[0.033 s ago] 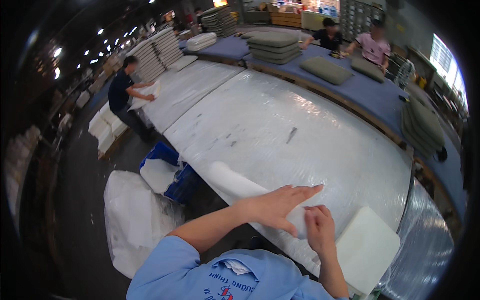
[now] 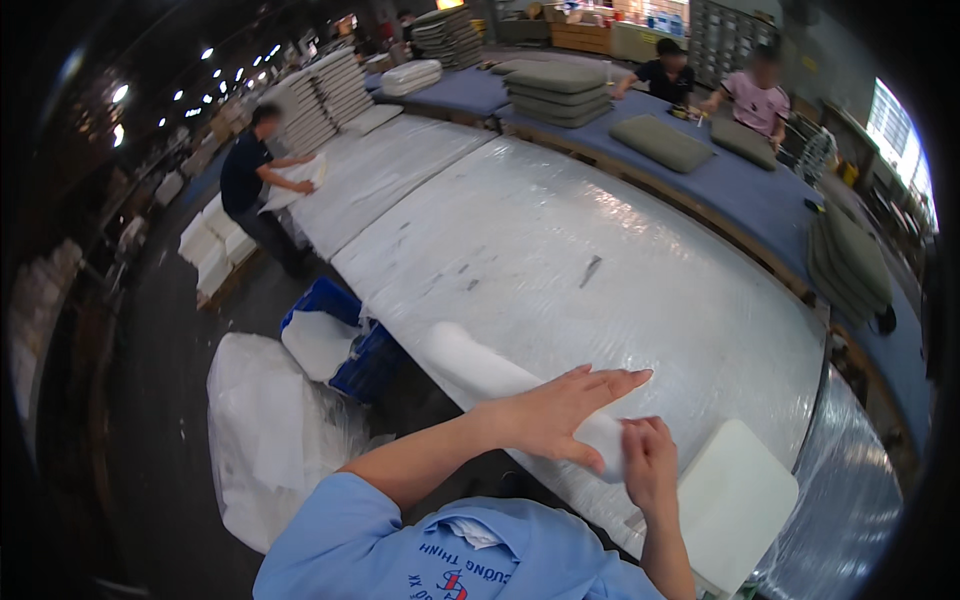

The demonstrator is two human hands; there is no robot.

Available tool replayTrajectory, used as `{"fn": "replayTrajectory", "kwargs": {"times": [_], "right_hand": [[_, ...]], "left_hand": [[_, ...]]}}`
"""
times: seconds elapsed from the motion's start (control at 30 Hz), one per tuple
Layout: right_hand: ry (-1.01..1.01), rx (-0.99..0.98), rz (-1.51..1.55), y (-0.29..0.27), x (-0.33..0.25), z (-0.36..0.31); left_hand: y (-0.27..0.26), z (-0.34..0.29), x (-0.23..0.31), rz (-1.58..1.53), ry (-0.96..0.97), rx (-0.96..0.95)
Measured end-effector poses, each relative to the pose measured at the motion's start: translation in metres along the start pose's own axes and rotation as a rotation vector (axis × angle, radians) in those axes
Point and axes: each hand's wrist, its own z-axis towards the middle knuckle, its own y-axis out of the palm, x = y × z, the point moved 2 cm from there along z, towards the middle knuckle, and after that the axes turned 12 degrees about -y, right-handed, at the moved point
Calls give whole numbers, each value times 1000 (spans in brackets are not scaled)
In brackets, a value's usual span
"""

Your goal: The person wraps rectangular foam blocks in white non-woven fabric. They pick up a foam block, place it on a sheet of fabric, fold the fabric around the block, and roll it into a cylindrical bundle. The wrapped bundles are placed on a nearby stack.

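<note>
A long white roll of soft sheet material (image 2: 480, 368) lies along the near edge of the plastic-covered table (image 2: 520, 250). My left hand (image 2: 565, 418) rests flat across it with the fingers stretched out and the thumb apart. At the roll's right end, my right hand (image 2: 650, 455) is closed, its fingers pinching the white material's edge. What sits inside the pinch is partly hidden by the fingers. Just right of that hand, a white foam cushion (image 2: 738, 500) with rounded corners lies at the table's near right corner.
Left of the table stand a blue bin (image 2: 368, 365) holding white material and a large white plastic-wrapped bundle (image 2: 262, 440). A co-worker (image 2: 250, 185) handles white sheeting at the far left. Across, a blue-topped table (image 2: 640, 130) carries grey-green cushions (image 2: 560, 92), with two people behind it.
The whole view has shifted slightly. My right hand sits a touch farther right, with a little more of the white material showing between my hands.
</note>
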Motion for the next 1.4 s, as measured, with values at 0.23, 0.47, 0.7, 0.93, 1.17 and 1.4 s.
{"fn": "replayTrajectory", "kwargs": {"times": [0.23, 0.47, 0.7, 0.93, 1.17, 1.4], "right_hand": [[407, 41, 268, 14, 23, -12], [449, -66, 169, 5, 21, -4], [-94, -349, -401, 5, -75, 73], [-332, -504, -500, 103, -117, 126], [60, -157, -347, -6, -66, 105], [310, 190, -182, -102, -24, -22]], "left_hand": [[-77, -129, -115, -659, -481, 888], [-40, -144, -184, -687, -629, 639], [-51, -116, -197, -655, -707, 496], [-42, -56, -142, -656, -523, 528], [30, -98, -186, -632, -613, 802], [168, -95, -274, -895, -1021, 46]]}}
